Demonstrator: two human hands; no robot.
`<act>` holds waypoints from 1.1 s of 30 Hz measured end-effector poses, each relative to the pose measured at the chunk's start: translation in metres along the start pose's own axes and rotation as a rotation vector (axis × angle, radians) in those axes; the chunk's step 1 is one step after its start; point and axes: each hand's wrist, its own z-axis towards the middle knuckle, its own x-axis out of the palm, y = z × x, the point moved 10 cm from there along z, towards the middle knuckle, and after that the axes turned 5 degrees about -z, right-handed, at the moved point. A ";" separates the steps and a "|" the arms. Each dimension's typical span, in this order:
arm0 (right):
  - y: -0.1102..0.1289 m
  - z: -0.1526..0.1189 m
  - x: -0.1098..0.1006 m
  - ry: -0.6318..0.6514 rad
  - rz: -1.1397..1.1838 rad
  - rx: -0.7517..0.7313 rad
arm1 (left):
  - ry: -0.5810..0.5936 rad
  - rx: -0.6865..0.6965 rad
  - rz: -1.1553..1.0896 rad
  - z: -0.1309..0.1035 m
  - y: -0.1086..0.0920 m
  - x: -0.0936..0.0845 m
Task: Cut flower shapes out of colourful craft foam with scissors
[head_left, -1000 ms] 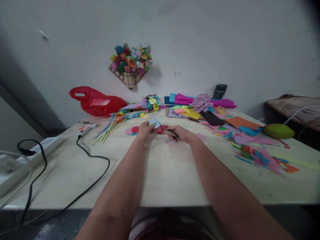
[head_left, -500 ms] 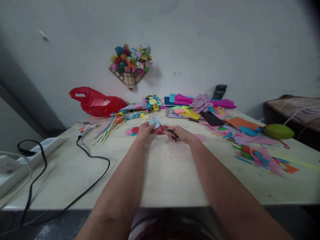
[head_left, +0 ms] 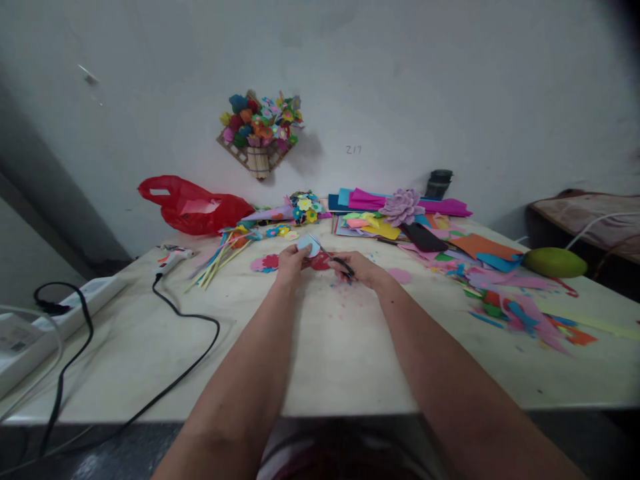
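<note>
A light blue piece [head_left: 309, 247] is pinched in my left hand [head_left: 291, 261], above the middle of the table. My right hand [head_left: 361, 268] grips black-handled scissors [head_left: 343, 267], whose blades point up and left beside the blue piece's right edge. Under and between the hands lies a red piece [head_left: 321, 261]. Left of my left hand are pink and red scalloped pieces [head_left: 270, 262] with a bit of blue. A pink round piece [head_left: 400, 275] rests right of my right hand. Tiny scraps are scattered below the scissors.
On the white table [head_left: 350, 373], a glue gun [head_left: 173, 259] with a black cord and a power strip [head_left: 95, 287] are at left. A red bag [head_left: 200, 207] sits behind. Coloured sheets, a phone [head_left: 425, 237], scraps and a green fruit [head_left: 556, 262] lie at right.
The blue piece has turned slightly in my left hand and shows more of its rounded face. The scissors and my right hand have shifted slightly left.
</note>
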 end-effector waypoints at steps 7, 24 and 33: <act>-0.001 0.001 0.001 -0.006 0.040 -0.002 | -0.041 0.026 -0.085 -0.003 -0.002 0.001; 0.003 -0.002 0.003 -0.039 0.137 0.017 | -0.027 0.049 -0.070 -0.010 -0.003 0.008; 0.004 0.000 0.003 -0.061 0.140 -0.008 | -0.065 0.145 -0.012 -0.013 -0.006 0.012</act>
